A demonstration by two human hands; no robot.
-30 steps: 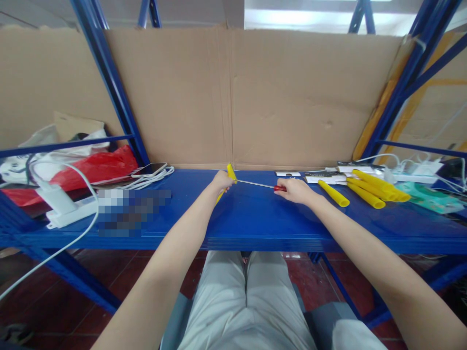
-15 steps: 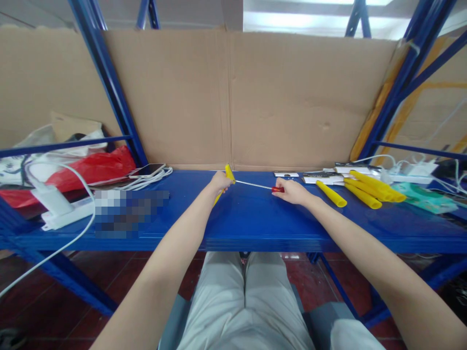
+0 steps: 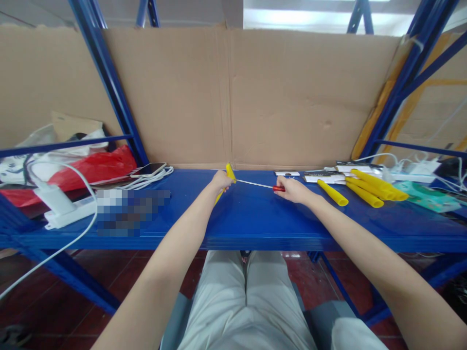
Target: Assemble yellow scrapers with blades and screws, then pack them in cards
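My left hand (image 3: pixel 221 181) is closed around a slim yellow piece (image 3: pixel 230 172), which stands out above and below the fingers. My right hand (image 3: pixel 289 188) grips the red handle of a screwdriver (image 3: pixel 278 188). Its thin metal shaft points left, and the tip meets the yellow piece beside my left fingers; the exact contact point is too small to make out. Both hands are over the blue table (image 3: pixel 251 218). To the right of my right hand lies a single yellow tube (image 3: pixel 332 193), with several more yellow tubes (image 3: pixel 372 187) beyond it.
White packets (image 3: pixel 324 177) lie behind the tubes, and a green packet (image 3: pixel 425 196) is at the right. On the left are a white power strip (image 3: pixel 69 214), coiled white cables (image 3: pixel 151 178) and a red bag (image 3: pixel 98 167). A cardboard sheet (image 3: pixel 182 97) stands along the back.
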